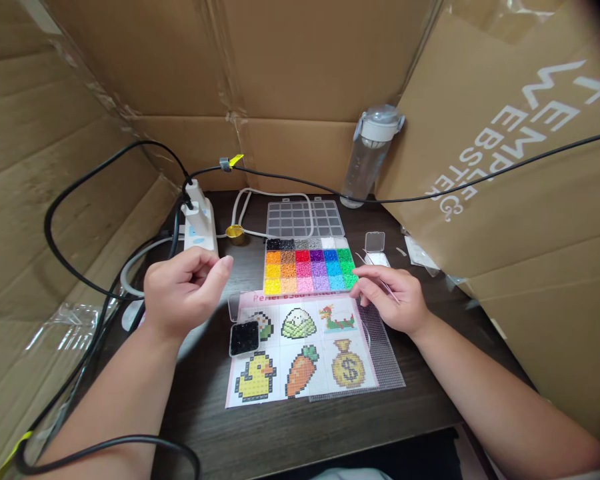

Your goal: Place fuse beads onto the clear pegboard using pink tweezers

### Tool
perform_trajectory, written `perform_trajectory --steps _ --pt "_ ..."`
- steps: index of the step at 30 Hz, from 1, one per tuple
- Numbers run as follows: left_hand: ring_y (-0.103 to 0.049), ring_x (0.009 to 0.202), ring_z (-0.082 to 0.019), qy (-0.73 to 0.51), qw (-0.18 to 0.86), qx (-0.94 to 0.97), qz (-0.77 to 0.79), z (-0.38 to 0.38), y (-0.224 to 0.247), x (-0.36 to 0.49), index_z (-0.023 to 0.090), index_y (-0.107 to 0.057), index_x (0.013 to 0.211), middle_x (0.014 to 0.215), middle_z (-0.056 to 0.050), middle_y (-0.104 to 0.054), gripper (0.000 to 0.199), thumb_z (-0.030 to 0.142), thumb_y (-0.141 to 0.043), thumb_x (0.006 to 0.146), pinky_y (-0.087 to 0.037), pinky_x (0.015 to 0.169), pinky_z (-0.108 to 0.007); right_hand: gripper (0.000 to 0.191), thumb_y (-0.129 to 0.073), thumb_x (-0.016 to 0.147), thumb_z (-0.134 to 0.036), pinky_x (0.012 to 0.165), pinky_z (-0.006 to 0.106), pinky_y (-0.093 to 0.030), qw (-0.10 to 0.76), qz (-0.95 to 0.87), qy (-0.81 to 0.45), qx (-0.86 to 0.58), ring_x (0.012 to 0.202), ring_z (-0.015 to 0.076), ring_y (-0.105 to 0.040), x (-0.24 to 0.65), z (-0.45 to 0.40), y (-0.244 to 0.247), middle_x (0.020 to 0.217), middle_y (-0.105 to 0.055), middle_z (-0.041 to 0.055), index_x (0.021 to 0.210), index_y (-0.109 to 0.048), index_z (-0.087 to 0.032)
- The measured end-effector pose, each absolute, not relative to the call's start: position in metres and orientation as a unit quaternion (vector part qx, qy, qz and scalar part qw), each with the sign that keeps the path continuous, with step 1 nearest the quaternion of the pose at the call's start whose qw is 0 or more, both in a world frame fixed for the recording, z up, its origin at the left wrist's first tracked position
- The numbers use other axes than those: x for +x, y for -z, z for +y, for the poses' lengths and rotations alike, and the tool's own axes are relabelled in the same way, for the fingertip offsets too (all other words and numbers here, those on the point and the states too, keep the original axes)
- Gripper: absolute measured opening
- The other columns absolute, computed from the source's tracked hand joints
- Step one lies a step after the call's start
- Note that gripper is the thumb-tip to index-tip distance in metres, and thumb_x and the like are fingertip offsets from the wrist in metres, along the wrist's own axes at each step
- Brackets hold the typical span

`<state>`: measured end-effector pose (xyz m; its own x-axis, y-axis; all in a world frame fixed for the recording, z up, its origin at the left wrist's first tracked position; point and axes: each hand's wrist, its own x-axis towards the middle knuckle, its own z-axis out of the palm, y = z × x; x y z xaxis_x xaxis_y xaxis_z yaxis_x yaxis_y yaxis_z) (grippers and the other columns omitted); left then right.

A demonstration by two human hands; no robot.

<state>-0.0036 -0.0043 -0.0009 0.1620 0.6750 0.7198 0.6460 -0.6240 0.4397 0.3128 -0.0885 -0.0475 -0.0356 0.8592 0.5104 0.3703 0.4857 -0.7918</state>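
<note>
My left hand (183, 293) is raised over the table's left side, fingers curled in and thumb up, with nothing showing in it. My right hand (393, 297) is closed on thin metal tweezers (392, 291), its fingertips at the green corner of the bead box (303, 267). That box holds small beads sorted by colour. Below it lies a pattern sheet (279, 396) with a duck, a carrot, a money bag and other pixel pictures. A small case of black beads (244, 339) rests on the sheet, and a clear pegboard (387, 357) lies partly under it.
A power strip (200, 230) with plugs and cables stands behind my left hand. Farther back are a gold cup (235, 233), the box's clear lid (285, 217) and a water bottle (370, 157). A small white-filled case (377, 259) sits right. Cardboard walls (300, 60) surround the table.
</note>
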Motion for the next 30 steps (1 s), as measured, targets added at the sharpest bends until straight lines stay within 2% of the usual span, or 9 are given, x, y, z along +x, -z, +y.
perform_trajectory --steps 8,14,18,24,30 --pt "-0.035 0.042 -0.005 -0.476 0.017 0.765 0.434 -0.004 0.001 -0.003 0.018 -0.056 0.060 0.045 0.006 -0.045 0.022 0.025 -0.067 0.078 -0.028 0.041 -0.021 0.030 -0.063 0.084 -0.015 0.064 0.035 -0.054 0.532 -0.686 -0.226 -0.442 0.074 0.0171 -0.065 0.317 -0.090 0.046 0.090 -0.072 0.0053 0.113 -0.065 -0.023" --pt "-0.035 0.042 -0.005 -0.474 0.024 0.762 0.440 -0.005 0.001 -0.003 0.018 -0.057 0.060 0.045 0.006 -0.043 0.022 0.025 -0.068 0.077 -0.028 0.041 -0.021 0.032 -0.061 0.087 -0.016 0.064 0.034 -0.052 0.559 -0.661 -0.226 -0.447 0.072 0.0143 -0.059 0.318 -0.090 0.045 0.101 -0.069 0.0064 0.117 -0.065 -0.025" --pt "-0.035 0.042 -0.005 -0.476 0.026 0.760 0.442 -0.004 0.002 -0.003 0.018 -0.057 0.060 0.045 0.006 -0.045 0.021 0.026 -0.067 0.077 -0.029 0.041 -0.021 0.029 -0.058 0.089 -0.020 0.067 0.035 -0.055 0.581 -0.636 -0.211 -0.462 0.081 0.0166 -0.061 0.318 -0.088 0.043 0.112 -0.066 0.0090 0.116 -0.067 -0.024" --pt "-0.035 0.041 -0.006 -0.473 0.026 0.759 0.447 -0.003 0.001 -0.003 0.018 -0.057 0.059 0.044 0.006 -0.045 0.022 0.027 -0.067 0.076 -0.029 0.041 -0.022 0.031 -0.061 0.089 -0.027 0.087 0.044 -0.059 0.603 -0.593 -0.238 -0.477 0.105 0.0234 -0.064 0.319 -0.083 0.042 0.126 -0.060 0.0101 0.120 -0.066 -0.025" --pt "-0.036 0.042 -0.006 -0.467 0.030 0.757 0.456 -0.002 0.003 -0.003 0.019 -0.057 0.060 0.045 0.005 -0.045 0.021 0.027 -0.067 0.076 -0.030 0.042 -0.023 0.048 -0.063 0.088 -0.038 0.104 0.051 -0.049 0.569 -0.578 -0.306 -0.498 0.132 0.0289 -0.049 0.320 -0.078 0.050 0.142 -0.050 0.0123 0.133 -0.055 -0.026"
